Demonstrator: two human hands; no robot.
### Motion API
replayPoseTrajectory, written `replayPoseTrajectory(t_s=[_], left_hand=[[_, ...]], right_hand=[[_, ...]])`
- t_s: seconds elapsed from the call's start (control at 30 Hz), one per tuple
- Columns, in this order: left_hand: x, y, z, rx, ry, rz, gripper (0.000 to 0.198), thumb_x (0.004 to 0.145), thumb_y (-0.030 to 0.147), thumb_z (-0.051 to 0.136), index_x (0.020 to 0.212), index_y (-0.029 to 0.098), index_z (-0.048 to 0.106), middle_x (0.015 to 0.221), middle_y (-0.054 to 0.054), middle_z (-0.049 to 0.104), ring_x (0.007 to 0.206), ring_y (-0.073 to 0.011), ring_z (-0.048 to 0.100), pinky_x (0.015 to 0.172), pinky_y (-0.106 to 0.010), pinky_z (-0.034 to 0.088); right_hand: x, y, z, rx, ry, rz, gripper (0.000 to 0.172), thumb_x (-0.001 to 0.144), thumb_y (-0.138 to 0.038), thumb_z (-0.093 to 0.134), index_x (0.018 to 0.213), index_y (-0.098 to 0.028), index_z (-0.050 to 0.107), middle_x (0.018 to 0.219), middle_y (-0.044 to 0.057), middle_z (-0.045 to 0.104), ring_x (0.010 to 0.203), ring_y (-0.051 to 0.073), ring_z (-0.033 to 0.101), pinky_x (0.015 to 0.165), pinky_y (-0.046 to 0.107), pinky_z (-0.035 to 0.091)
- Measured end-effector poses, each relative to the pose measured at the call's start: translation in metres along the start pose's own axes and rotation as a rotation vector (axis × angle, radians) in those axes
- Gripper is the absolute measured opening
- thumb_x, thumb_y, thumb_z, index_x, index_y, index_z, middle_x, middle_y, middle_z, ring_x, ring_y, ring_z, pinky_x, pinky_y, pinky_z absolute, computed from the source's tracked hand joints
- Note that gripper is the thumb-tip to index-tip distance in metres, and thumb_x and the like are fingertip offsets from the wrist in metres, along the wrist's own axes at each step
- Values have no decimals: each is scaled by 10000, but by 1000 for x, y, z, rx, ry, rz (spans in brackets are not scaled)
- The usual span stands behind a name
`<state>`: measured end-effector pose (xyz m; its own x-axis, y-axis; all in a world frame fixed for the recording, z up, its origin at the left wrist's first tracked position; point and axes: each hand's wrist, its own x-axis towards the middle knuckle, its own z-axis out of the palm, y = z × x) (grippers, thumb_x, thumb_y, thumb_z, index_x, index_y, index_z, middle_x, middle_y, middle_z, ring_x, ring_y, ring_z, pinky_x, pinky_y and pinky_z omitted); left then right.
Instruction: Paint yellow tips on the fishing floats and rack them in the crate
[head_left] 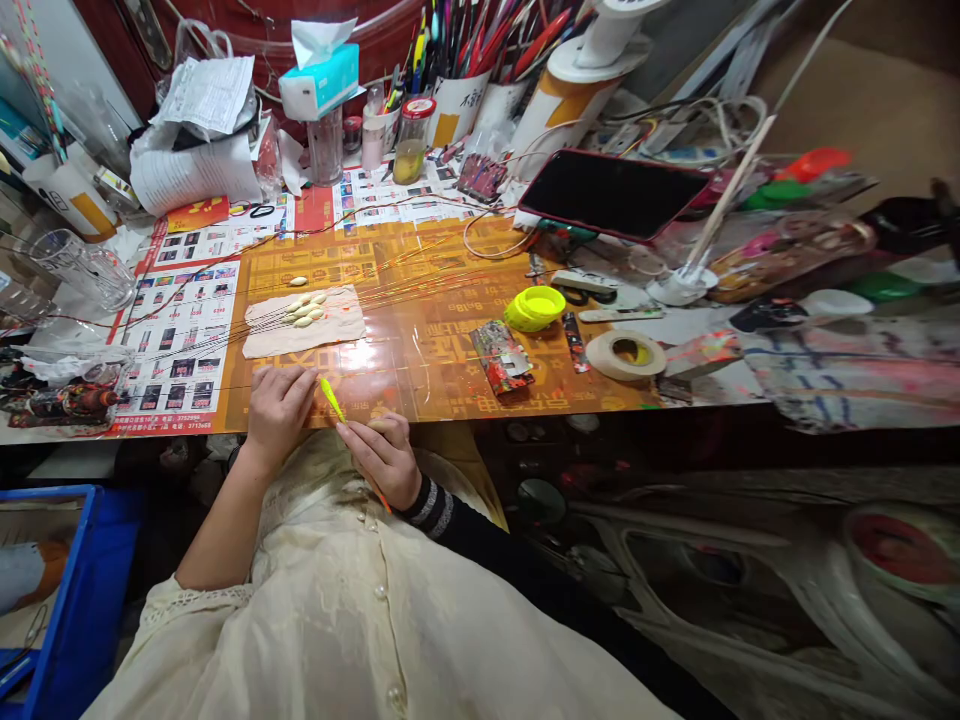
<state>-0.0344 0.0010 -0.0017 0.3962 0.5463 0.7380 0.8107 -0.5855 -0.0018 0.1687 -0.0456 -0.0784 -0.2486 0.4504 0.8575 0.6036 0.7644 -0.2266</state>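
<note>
Evidently light and delicate, the yellow-green float [331, 398] lies slanted over the near edge of the table [450, 380], between the two hands and just above the person's lap. It is a slim, tapered piece, and a thin orange stem [384, 502] shows below the right hand, seemingly running on from the float. A thing this narrow probably weighs next to nothing, would snap or bend at the stem under a hard squeeze, and if its glossy colour is fresh paint it could be slippery or easily marked. It is likely best held lightly at the lower taper or the stem, not across its fattest part. The right hand [386, 462] lies palm-down at the table's edge with its striped cuff angled in from the right, its grip closed on the float's lower end between thumb and forefinger. The left hand [279, 410] rests on the table with a bare forearm behind it and its fingers loosely curled. Its fingertips reach the float's upper tip, but whether they pinch it or only touch it I cannot tell. Further back, pale float bodies [304, 310] lie on a cloth [337, 325].
</note>
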Motion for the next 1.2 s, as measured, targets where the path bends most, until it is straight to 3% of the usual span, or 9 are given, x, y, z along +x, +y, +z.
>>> replayPoseTrajectory(t_s=[0.37,0.57,0.9,1.2], left_hand=[[-2,-1,1,-1,-30,-22,247,971,232,579,1202,235,666,1060,-79,740,948,-197,672,917,-383,425],[-2,-2,1,-1,-19,-16,249,971,239,579,1204,235,667,1052,-78,739,947,-195,668,923,-380,425],[-2,-3,2,16,-16,-17,243,987,248,545,1194,231,672,1056,-85,740,933,-194,668,917,-381,430],[4,-6,0,9,12,33,252,968,219,583,1208,233,659,1042,-75,741,913,-188,670,884,-367,434]], right_hand=[[-3,0,2,-33,-24,14,541,952,-146,570,1470,-275,486,1173,54,731,931,171,584,1002,417,450],[0,0,1,-7,12,14,615,927,-114,601,1501,-263,439,1151,44,735,933,163,572,986,401,466],[-3,3,1,34,37,11,596,923,-112,598,1482,-264,459,1125,48,736,930,162,589,957,408,508],[-10,16,-14,90,76,-13,408,921,-120,567,1295,-273,621,1037,33,741,911,159,604,950,433,533]])
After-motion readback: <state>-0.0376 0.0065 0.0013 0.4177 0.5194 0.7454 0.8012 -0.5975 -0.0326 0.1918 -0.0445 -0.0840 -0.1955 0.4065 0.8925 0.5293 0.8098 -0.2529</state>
